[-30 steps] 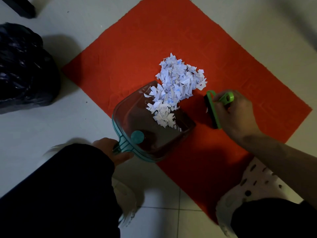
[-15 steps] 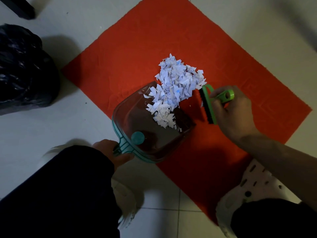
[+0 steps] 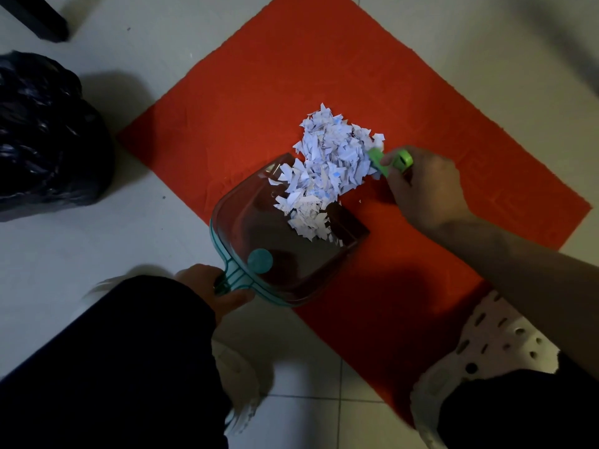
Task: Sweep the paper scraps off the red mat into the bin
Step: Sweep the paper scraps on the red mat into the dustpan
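**Paper scraps heaped at the dustpan's mouth**

Paper scraps (image 3: pixel 327 163) lie piled on the red mat (image 3: pixel 259 92), spilling into the dustpan (image 3: pixel 285 254). The left hand (image 3: pixel 214 286) grips its teal handle, partly hidden by a dark sleeve. The right hand (image 3: pixel 424 186) grips the green brush (image 3: pixel 385 160) against the pile. Beyond the mat on the tiled floor (image 3: pixel 97 254), a black bag (image 3: pixel 45 137) sits cut off.

Pale tiled floor (image 3: pixel 162 254), dark furniture leg (image 3: pixel 35 17) top left, white perforated slipper (image 3: pixel 496 351) lower right
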Motion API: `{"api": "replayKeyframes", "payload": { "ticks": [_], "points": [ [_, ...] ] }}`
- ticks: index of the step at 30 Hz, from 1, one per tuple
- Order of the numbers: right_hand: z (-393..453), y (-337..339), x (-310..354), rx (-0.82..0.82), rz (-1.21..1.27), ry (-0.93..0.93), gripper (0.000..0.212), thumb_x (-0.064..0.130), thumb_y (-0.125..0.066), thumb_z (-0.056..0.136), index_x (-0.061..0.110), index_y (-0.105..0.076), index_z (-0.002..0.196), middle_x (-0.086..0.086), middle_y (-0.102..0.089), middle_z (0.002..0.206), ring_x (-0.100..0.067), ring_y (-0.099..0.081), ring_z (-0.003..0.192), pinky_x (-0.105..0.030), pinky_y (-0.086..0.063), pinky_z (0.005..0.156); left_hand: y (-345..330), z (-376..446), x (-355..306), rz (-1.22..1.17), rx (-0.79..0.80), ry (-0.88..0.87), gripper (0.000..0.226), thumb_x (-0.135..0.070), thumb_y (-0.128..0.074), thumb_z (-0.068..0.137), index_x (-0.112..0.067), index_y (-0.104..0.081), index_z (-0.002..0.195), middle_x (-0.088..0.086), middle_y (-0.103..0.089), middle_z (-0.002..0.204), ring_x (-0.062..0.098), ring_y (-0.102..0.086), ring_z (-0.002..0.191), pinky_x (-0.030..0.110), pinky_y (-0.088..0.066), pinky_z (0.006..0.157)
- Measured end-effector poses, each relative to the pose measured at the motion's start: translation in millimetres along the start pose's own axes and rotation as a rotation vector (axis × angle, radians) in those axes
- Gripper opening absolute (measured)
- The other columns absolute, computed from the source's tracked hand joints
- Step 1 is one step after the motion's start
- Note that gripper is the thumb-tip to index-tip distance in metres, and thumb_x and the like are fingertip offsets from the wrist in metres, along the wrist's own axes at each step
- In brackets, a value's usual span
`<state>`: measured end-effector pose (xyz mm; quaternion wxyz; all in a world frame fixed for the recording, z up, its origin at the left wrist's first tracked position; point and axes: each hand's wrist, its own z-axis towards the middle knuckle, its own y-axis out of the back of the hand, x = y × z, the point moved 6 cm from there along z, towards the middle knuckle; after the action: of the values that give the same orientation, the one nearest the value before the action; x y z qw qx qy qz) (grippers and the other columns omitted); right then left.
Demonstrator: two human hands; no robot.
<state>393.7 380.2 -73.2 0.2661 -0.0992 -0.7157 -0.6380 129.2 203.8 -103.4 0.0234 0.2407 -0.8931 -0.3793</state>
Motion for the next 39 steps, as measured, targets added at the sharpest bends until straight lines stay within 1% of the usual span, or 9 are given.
{"api": "replayKeyframes", "payload": {
  "ticks": [2,5,11,14,20,23,30,35,39],
  "points": [
    [-7,-2,8,0.039,0.072,0.04,0.017,0.013,-0.053,0.091,0.016,-0.067,0.1,-0.004,-0.066,0.085,-0.013,-0.046,0.055,-0.028,-0.03,0.057,0,1,0,0.005,-0.003,-0.005,0.047,-0.051,-0.059,0.088,-0.02,-0.04,0.06,-0.004,-0.041,0.061,0.008,-0.038,0.055,0.014,-0.023,0.049],
    [-12,6,10,-0.001,0.154,0.034,0.021,0.016,-0.048,0.087,0.014,-0.066,0.097,-0.004,-0.065,0.084,-0.02,-0.056,0.065,-0.029,-0.038,0.061,0,3,2,-0.018,-0.01,-0.007,0.048,-0.05,-0.062,0.087,-0.018,-0.04,0.058,-0.002,-0.04,0.059,0.008,-0.036,0.052,0.017,-0.023,0.05],
    [-1,12,-12,-0.075,0.069,-0.085,0.018,0.014,-0.048,0.089,0.013,-0.063,0.099,-0.011,-0.064,0.093,-0.023,-0.054,0.072,-0.031,-0.035,0.063,-1,4,3,-0.02,0.008,-0.008,0.047,-0.05,-0.062,0.087,-0.018,-0.042,0.059,-0.001,-0.042,0.059,0.011,-0.04,0.055,0.018,-0.026,0.051],
    [-2,1,-7,-0.033,0.022,-0.073,0.017,0.012,-0.052,0.091,0.015,-0.065,0.101,-0.015,-0.065,0.099,-0.031,-0.059,0.078,-0.035,-0.042,0.064,-1,5,2,-0.016,0.006,-0.004,0.045,-0.049,-0.062,0.088,-0.019,-0.043,0.06,-0.002,-0.043,0.059,0.013,-0.042,0.056,0.017,-0.026,0.05],
    [-24,-15,23,0.102,0.137,0.081,0.015,0.009,-0.056,0.09,0.017,-0.066,0.098,0.0,-0.062,0.088,-0.005,-0.046,0.056,-0.012,-0.029,0.052,1,6,0,0.036,-0.019,-0.018,0.048,-0.047,-0.061,0.089,-0.019,-0.038,0.058,-0.003,-0.039,0.058,0.009,-0.036,0.052,0.015,-0.022,0.046],
    [-24,-3,27,0.039,0.206,0.099,0.014,0.012,-0.054,0.086,0.014,-0.066,0.093,0.004,-0.058,0.079,-0.008,-0.04,0.056,-0.007,-0.031,0.056,0,7,0,0.038,-0.018,-0.018,0.048,-0.046,-0.062,0.089,-0.019,-0.039,0.057,-0.003,-0.039,0.057,0.014,-0.041,0.055,0.016,-0.023,0.049],
    [-14,-6,10,0.037,0.074,0.004,0.016,0.008,-0.055,0.088,0.015,-0.065,0.099,-0.011,-0.063,0.094,-0.024,-0.056,0.073,-0.027,-0.034,0.063,1,6,1,0.015,-0.01,-0.015,0.046,-0.043,-0.063,0.089,-0.019,-0.039,0.057,-0.003,-0.04,0.057,0.008,-0.036,0.051,0.016,-0.024,0.048],
    [-28,-24,37,0.144,0.116,0.128,0.015,0.008,-0.057,0.09,0.016,-0.066,0.099,-0.003,-0.063,0.095,-0.012,-0.049,0.075,-0.022,-0.031,0.065,0,6,0,0.02,0.025,-0.023,0.046,-0.042,-0.061,0.09,-0.019,-0.039,0.057,-0.003,-0.04,0.057,0.006,-0.036,0.051,0.015,-0.024,0.047],
    [-32,-14,46,0.137,0.228,0.175,0.013,0.006,-0.058,0.088,0.015,-0.066,0.094,0.005,-0.059,0.082,0.004,-0.048,0.061,-0.01,-0.033,0.057,1,6,-1,0.012,0.013,-0.014,0.046,-0.042,-0.062,0.09,-0.019,-0.04,0.058,-0.002,-0.04,0.058,0.009,-0.037,0.053,0.016,-0.025,0.048]
  ]
}}
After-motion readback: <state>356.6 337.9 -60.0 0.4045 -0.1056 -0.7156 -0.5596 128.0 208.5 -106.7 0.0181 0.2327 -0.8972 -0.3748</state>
